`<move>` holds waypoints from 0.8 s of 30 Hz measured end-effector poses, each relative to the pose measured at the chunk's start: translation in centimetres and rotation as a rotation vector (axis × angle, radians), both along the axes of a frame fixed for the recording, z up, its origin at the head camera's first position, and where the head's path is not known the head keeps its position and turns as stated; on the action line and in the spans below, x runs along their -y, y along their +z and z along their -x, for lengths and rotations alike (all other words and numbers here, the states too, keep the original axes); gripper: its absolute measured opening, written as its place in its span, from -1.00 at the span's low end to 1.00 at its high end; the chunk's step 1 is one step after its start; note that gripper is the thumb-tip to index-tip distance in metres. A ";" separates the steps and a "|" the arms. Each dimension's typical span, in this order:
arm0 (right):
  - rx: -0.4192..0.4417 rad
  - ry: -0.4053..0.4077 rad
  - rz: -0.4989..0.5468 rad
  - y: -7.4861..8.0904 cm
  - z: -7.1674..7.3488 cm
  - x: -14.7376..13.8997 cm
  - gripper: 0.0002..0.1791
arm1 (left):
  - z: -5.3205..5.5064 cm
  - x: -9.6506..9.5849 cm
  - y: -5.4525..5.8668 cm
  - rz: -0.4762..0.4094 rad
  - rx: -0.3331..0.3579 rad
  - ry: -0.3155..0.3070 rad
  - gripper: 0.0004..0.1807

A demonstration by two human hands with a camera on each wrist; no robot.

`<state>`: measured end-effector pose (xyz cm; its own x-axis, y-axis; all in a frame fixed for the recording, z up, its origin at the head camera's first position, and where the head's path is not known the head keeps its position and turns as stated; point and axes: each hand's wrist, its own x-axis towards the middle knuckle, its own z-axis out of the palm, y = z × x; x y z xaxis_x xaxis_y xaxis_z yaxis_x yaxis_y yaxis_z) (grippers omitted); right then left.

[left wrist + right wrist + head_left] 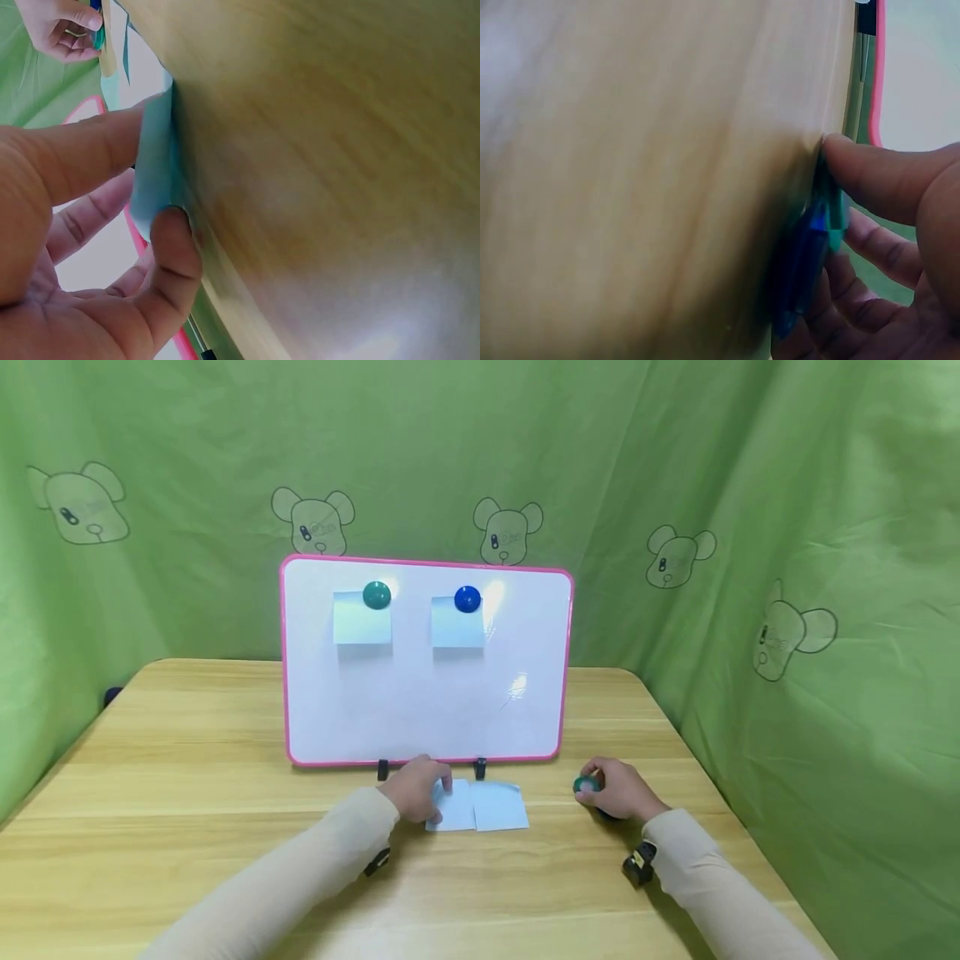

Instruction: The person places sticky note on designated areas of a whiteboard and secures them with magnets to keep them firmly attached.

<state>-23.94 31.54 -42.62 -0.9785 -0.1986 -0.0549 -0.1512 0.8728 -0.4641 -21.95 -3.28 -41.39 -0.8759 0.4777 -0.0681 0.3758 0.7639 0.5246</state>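
My left hand [415, 789] pinches the left edge of a pale blue sticky note [457, 812] on the table; in the left wrist view that edge of the note [155, 161] curls up between thumb and finger. A second sticky note [501, 808] lies directly to its right. Farther right, my right hand [622, 791] holds a round green magnet [584, 785] between thumb and fingers. Against the green one, a blue magnet [799, 270] shows in the right wrist view, close to the tabletop and partly in shadow.
Behind the hands stands a pink-framed whiteboard [420, 710] on black feet [480, 768]. One note [360, 625] hangs on it under a green magnet [377, 595], another note [456, 631] under a blue magnet [467, 599]. Green curtains [600, 460] surround the wooden table [187, 760].
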 end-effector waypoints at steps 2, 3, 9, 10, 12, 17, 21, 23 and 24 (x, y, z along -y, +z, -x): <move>0.004 -0.013 0.001 -0.1 0.0 0.0 -0.67 | 0.2 0.0 -0.1 -0.009 0.005 0.011 -0.62; 0.006 -0.017 0.001 -0.1 0.0 0.0 -0.68 | 0.3 0.0 -0.1 -0.014 0.010 0.016 -0.63; 0.013 -0.025 0.005 0.0 -0.1 -0.1 -0.72 | 0.8 0.0 -0.3 -0.024 0.016 0.019 -0.66; 0.008 -0.027 0.007 0.0 -0.1 -0.1 -0.73 | 0.8 0.0 -0.3 -0.022 0.013 0.017 -0.66; 0.003 -0.031 0.014 0.1 -0.2 -0.2 -0.76 | 0.8 0.0 -0.2 -0.018 0.009 0.019 -0.64; -0.026 -0.054 0.023 0.0 -0.2 -0.4 -0.78 | 0.8 -0.2 0.3 -0.009 0.024 0.055 -0.58; -0.057 -0.071 0.038 0.0 -0.1 -0.6 -0.78 | 1.0 -0.1 0.5 -0.041 0.021 0.085 -0.55; -0.075 -0.079 0.054 0.0 0.0 -0.7 -0.79 | 1.1 0.0 0.5 -0.065 -0.009 0.078 -0.54; -0.081 -0.082 0.065 0.1 0.1 -0.7 -0.80 | 1.2 0.1 0.5 -0.075 -0.022 0.075 -0.54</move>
<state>-24.02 32.22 -42.56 -0.9924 -0.1183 0.0350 -0.1195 0.8521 -0.5096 -23.17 -3.33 -40.89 -0.9101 0.4141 -0.0145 0.3316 0.7489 0.5737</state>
